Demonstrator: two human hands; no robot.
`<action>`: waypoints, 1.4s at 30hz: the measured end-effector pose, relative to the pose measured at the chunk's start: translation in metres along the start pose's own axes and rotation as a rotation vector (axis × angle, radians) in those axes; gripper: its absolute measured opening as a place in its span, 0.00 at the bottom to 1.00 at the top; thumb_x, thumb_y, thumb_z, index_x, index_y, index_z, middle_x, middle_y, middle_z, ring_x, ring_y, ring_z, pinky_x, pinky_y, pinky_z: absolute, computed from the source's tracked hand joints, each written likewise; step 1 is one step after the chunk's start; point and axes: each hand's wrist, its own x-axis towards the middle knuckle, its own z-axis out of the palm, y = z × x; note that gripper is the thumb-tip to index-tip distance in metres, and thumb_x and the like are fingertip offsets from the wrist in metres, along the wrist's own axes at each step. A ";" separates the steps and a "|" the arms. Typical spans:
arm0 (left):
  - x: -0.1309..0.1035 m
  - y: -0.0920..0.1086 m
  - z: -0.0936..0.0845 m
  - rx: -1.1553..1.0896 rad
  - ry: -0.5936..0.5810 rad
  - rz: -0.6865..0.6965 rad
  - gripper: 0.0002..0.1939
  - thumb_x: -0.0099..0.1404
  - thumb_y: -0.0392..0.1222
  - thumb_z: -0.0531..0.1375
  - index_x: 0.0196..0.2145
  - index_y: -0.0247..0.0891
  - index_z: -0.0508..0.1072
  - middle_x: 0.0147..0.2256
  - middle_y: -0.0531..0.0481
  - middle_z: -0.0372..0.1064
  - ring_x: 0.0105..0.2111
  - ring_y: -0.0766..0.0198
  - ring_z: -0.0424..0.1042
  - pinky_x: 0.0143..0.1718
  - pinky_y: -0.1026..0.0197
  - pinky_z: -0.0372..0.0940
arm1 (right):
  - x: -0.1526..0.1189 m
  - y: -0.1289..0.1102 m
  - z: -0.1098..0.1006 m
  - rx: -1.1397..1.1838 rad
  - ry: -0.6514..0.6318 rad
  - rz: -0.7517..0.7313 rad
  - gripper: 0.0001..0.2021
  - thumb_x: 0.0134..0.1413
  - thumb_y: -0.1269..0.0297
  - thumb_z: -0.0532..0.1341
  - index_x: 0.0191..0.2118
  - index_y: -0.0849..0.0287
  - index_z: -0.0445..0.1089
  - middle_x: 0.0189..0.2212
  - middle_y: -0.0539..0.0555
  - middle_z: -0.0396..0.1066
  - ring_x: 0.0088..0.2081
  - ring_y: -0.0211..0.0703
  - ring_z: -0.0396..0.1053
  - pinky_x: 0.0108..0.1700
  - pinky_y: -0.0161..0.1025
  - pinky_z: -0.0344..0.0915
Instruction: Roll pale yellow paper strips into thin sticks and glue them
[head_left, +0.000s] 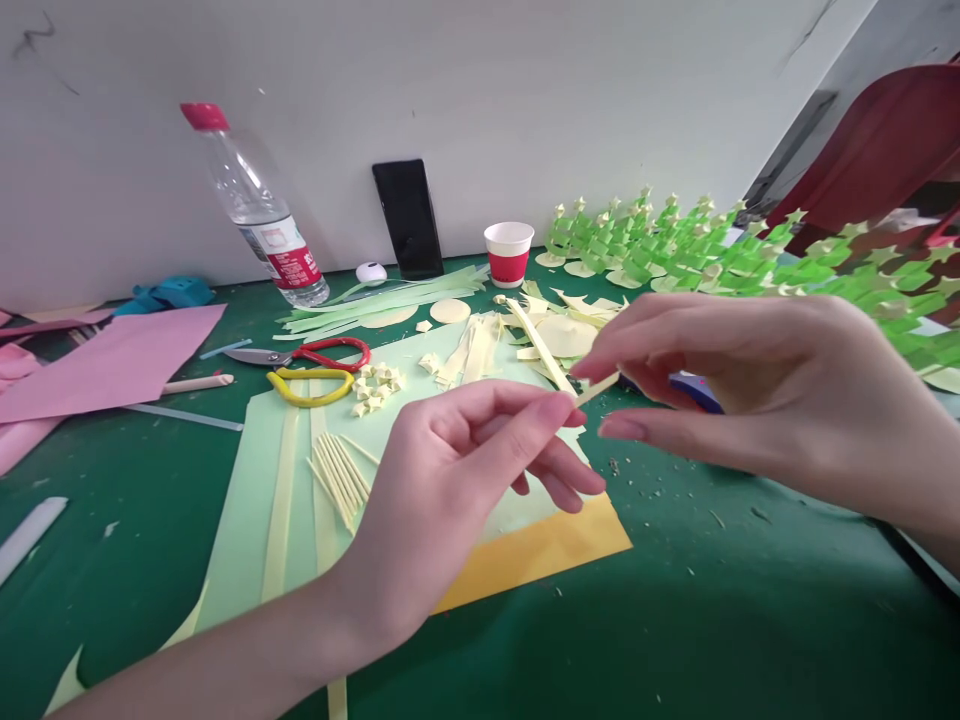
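Note:
Both my hands meet above a green table on a thin pale yellow paper stick (600,387). My left hand (465,470) pinches its near end between thumb and forefinger. The far end is pinched by the fingertips of my right hand (750,385). Below the hands lie a light green paper sheet (247,520) and a yellow sheet (540,550). Several rolled yellow sticks (341,475) lie on the green sheet, left of my left hand. A small pile of folded yellow paper stars (377,385) sits beyond them.
Red and yellow scissors (315,370) lie at centre left. A plastic water bottle (259,215), a black phone (409,218) and a red paper cup (508,254) stand by the wall. Rows of green paper trees (750,255) fill the right. Pink paper (112,360) lies left.

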 end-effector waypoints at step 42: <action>0.001 0.013 -0.003 0.281 -0.126 -0.206 0.11 0.63 0.40 0.62 0.22 0.40 0.76 0.16 0.60 0.71 0.22 0.72 0.68 0.29 0.73 0.62 | -0.001 -0.003 -0.013 -0.421 -0.153 -0.471 0.12 0.63 0.71 0.55 0.33 0.58 0.74 0.34 0.49 0.76 0.30 0.32 0.73 0.30 0.24 0.70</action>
